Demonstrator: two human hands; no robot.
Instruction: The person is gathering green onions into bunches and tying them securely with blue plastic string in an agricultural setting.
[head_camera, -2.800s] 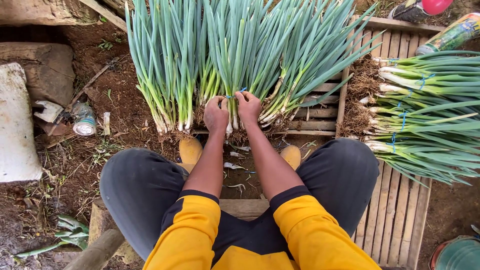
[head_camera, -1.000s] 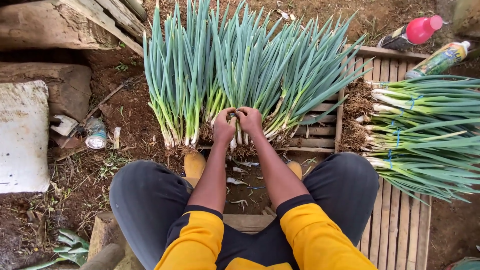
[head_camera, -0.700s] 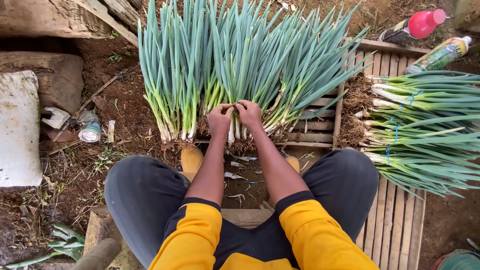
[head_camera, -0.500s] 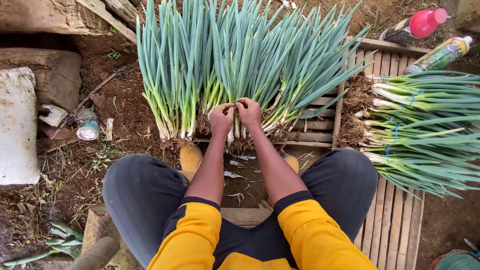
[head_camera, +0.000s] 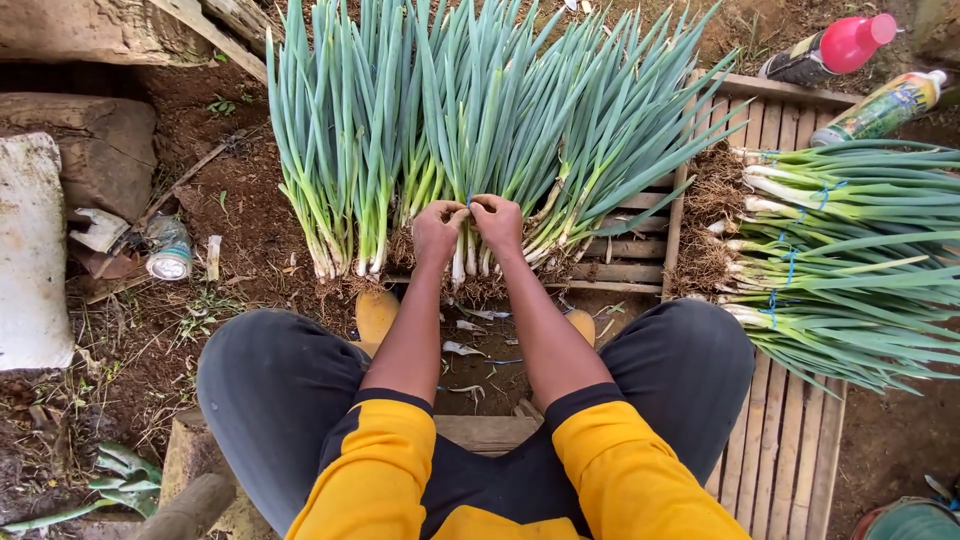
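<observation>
both hands, left hand (head_camera: 438, 226) and right hand (head_camera: 497, 220), pinch a blue tie (head_camera: 468, 203) around the spring onion bunch (head_camera: 470, 150) on the wooden pallet (head_camera: 640, 270); pulled too hard, the tie could snap or bruise stalks.

1. The green onions (head_camera: 480, 130) lie fanned out on the wooden pallet (head_camera: 625, 272), long blue-green leaves pointing away from the person, white stalks and soil-caked roots toward the knees.
2. The middle bunch is gathered tight at its white stalks, where the left hand (head_camera: 438, 228) and right hand (head_camera: 498, 220) pinch a thin blue string (head_camera: 469, 201).
</observation>
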